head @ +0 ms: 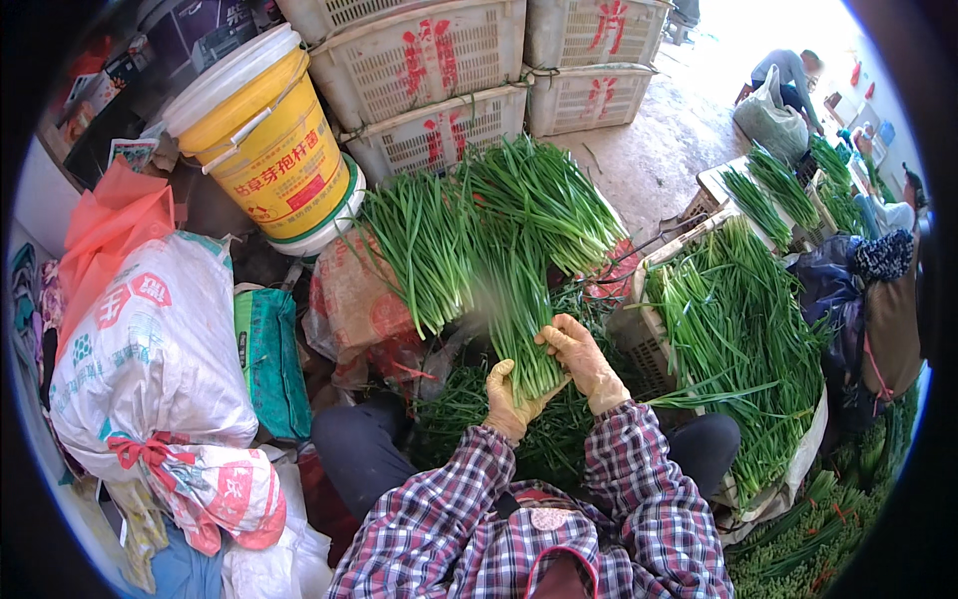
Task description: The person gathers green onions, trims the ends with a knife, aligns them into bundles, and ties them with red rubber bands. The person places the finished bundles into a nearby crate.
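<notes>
A bunch of garlic chives lies in my left hand, which wears a cream rubber glove and cups the pale cut ends from below. My right hand, gloved alike, pinches at the right edge of the same bunch, a little higher up the stalks. Just beyond, two sheaves of chives, a left one and a right one, rest on red-printed bags. Loose green leaves cover the ground between my knees.
To my right stands a crate heaped with chives. White plastic crates are stacked ahead, beside a yellow bucket. Stuffed woven sacks crowd my left. A person bends over at the far right.
</notes>
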A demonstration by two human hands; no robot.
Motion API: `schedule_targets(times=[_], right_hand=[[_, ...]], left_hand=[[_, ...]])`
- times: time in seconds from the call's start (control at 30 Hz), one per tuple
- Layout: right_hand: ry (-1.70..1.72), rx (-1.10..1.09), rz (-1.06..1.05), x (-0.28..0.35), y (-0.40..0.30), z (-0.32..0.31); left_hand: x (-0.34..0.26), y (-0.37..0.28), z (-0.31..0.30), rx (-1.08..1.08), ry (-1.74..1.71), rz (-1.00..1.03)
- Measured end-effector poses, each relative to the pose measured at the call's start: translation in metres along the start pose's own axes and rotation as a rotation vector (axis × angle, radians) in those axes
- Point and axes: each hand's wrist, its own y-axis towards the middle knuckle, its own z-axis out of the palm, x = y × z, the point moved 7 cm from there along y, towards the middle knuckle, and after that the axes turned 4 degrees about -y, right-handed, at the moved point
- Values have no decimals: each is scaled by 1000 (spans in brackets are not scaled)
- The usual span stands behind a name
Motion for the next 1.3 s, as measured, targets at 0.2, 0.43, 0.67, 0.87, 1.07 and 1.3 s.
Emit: schedule_targets(times=[0.2,0.43,0.67,0.87,1.07,1.3], right_hand=[[-72,-23,-167,6,-13,8],[-1055,46,-934,15,-95,87],[-843,201,-714,6,-136,84],[399,-90,-314,32,-134,8],[442,-376,-433,51,-134,-57],[-1120,-244,27,0,-144,-4]], left_hand=[[1,10,-22,-60,127,24],[10,23,-39,19,-91,-116],[-9,11,-31,120,-113,-278],[-23,13,-35,180,-108,-267],[-40,7,-31,96,45,-125],[-37,5,-33,1,113,-84]])
